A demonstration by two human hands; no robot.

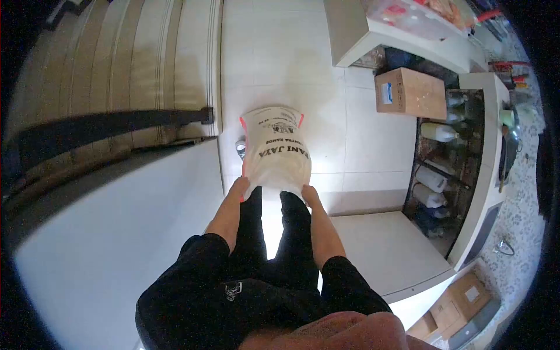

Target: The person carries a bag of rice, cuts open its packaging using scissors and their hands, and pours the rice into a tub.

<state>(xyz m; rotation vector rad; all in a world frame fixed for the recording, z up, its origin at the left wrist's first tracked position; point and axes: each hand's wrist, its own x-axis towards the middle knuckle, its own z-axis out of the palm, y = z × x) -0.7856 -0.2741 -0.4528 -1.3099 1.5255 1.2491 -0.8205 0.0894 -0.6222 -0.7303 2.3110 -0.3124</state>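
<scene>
A large white sack (277, 154) with dark printing and red side edges hangs in front of my legs, above the tiled floor. My left hand (240, 188) is closed on its near left corner. At the near right corner my right hand (310, 194) grips the same sack. Both arms reach forward and down, and the sack spreads between the hands. The fingers are mostly hidden by the sack's edge.
Striped steps (146, 58) with a dark rail (111, 121) rise at the left. A cardboard box (411, 93) stands at the right by a counter with bottles (438, 132) beneath. A white cabinet (391, 248) is near my right arm; more boxes (461, 303) lie at lower right.
</scene>
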